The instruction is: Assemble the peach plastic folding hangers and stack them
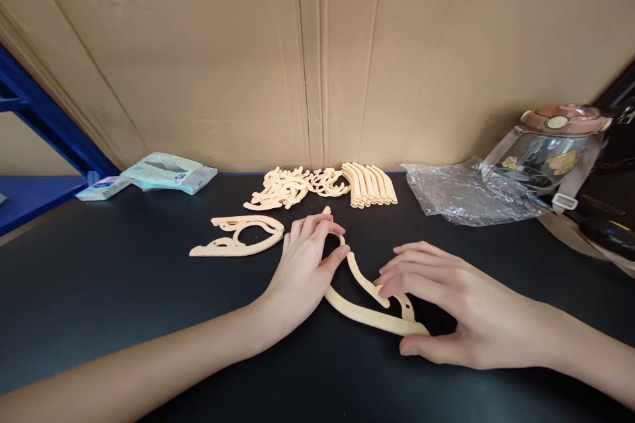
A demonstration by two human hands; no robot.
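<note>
A cream plastic folding hanger [370, 318] lies on the black table in front of me, its two arms angled to the right. My left hand [310, 254] is closed around its hook end, thumb and fingers pinching near the ring-shaped part; the joint is partly hidden. My right hand [456, 301] spans the far ends of the arms. Its fingertips touch the shorter upper arm, while the thumb rests by the lower arm's tip. Left of my left hand lies another folded hanger [243, 251], apart from both hands.
Farther back lie a loose heap of cream hanger pieces [282, 186], curved hooks [330, 183] and a neat stack of arms [370, 184]. A clear plastic bag [461, 192] and strapped water bottle [550, 152] stand right. Tissue packs [169, 173] lie left, before a cardboard wall [223, 66].
</note>
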